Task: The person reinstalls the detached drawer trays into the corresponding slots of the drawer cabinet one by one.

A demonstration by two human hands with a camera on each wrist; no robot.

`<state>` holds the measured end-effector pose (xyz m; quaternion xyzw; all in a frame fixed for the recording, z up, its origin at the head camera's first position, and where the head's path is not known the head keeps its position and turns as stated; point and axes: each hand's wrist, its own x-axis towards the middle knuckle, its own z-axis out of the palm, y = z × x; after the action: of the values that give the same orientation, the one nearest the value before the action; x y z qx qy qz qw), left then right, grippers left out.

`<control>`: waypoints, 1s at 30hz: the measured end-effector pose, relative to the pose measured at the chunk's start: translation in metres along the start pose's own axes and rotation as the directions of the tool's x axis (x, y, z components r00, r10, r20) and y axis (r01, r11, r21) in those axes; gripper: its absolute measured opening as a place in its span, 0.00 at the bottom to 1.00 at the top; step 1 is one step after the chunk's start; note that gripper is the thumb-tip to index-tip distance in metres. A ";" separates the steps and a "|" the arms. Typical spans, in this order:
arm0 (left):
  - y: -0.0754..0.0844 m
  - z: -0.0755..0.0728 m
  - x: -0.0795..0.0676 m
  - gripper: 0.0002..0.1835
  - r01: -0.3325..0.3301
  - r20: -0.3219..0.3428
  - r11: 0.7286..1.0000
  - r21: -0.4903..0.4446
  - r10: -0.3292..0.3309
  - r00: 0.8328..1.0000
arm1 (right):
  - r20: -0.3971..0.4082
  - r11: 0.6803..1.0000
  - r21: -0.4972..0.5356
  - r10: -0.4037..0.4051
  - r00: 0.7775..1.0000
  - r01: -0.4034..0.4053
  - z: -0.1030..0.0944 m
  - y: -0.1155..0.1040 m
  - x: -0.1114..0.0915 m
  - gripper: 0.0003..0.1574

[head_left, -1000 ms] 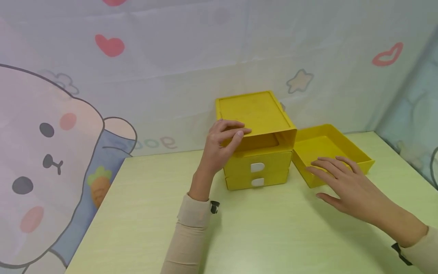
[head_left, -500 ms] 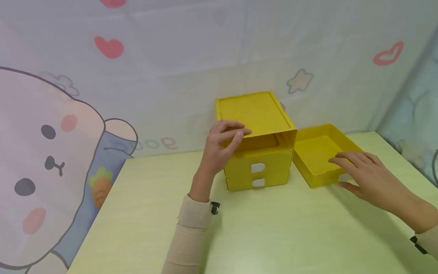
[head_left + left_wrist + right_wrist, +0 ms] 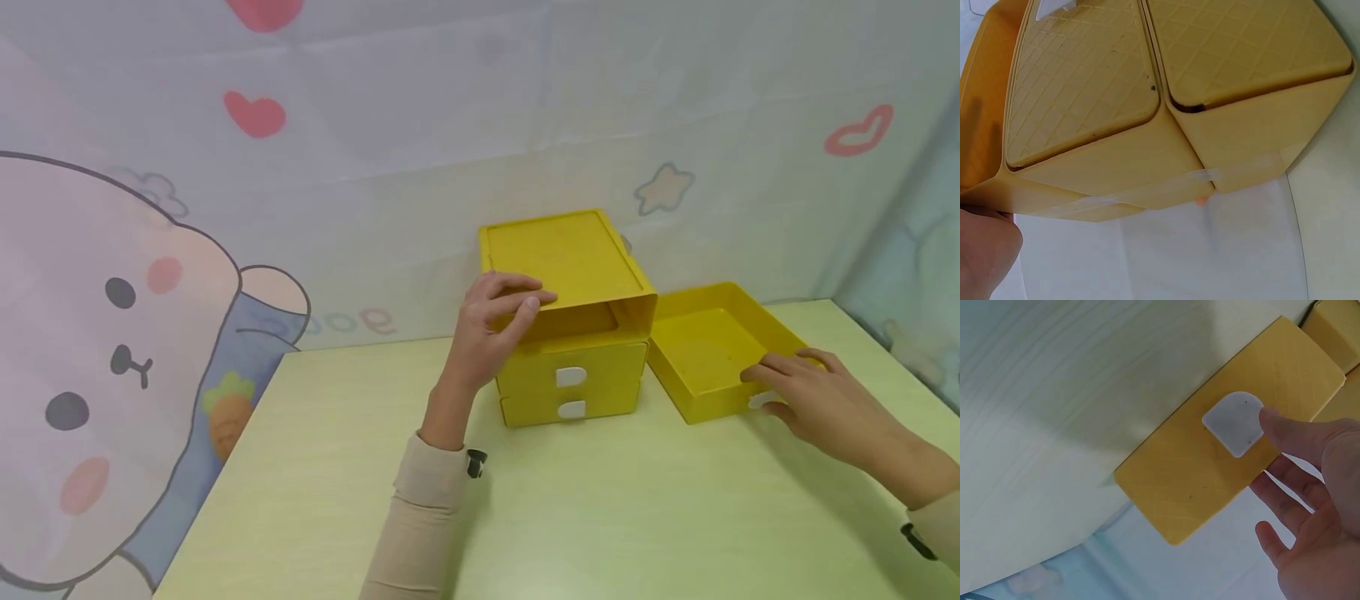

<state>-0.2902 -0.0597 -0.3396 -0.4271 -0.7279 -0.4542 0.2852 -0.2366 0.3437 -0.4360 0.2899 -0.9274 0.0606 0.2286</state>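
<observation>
A yellow drawer cabinet [image 3: 562, 254] stands on the table with an open top slot and two closed drawers below, each with a white tab handle. My left hand [image 3: 487, 333] rests on its top front left corner, fingers lying on the top and thumb near the front edge. To the right lies a pulled-out yellow drawer [image 3: 705, 337] with nothing in it. My right hand [image 3: 832, 412] holds that drawer's front: the thumb touches the white handle [image 3: 1235, 424], while the fingers reach over the rim. In the left wrist view, the cabinet's drawer fronts [image 3: 1085, 87] show close up.
The pale table [image 3: 600, 517] extends in front of the cabinet. Behind it hangs a printed cloth [image 3: 420, 125] with hearts and a bear. Clear tape [image 3: 1179, 184] runs along the cabinet's side.
My right hand has moved right from above the drawer's front left part and down onto its front at the handle. The left hand has stayed on the cabinet. The view tilted slightly.
</observation>
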 end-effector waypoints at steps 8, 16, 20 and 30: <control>0.000 0.003 0.000 0.10 0.008 0.007 1.000 0.004 -0.008 1.000 | 0.007 1.000 -0.004 0.017 1.000 -0.017 0.008 0.003 -0.003 0.25; -0.033 0.007 -0.007 0.11 0.005 0.002 1.000 0.030 -0.005 1.000 | 0.005 0.998 0.033 0.046 0.999 -0.046 0.020 0.004 0.007 0.20; -0.025 0.006 -0.004 0.10 -0.003 -0.003 1.000 0.018 0.003 1.000 | 0.061 0.994 0.042 0.094 0.994 -0.097 0.018 0.002 0.011 0.17; -0.010 0.002 -0.002 0.11 0.039 0.010 0.999 0.008 -0.039 0.999 | 0.145 0.989 0.066 0.125 0.982 -0.136 0.011 -0.001 0.017 0.13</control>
<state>-0.2978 -0.0607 -0.3467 -0.4140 -0.7392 -0.4548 0.2744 -0.2530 0.3317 -0.4380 0.2405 -0.9552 0.0901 0.1472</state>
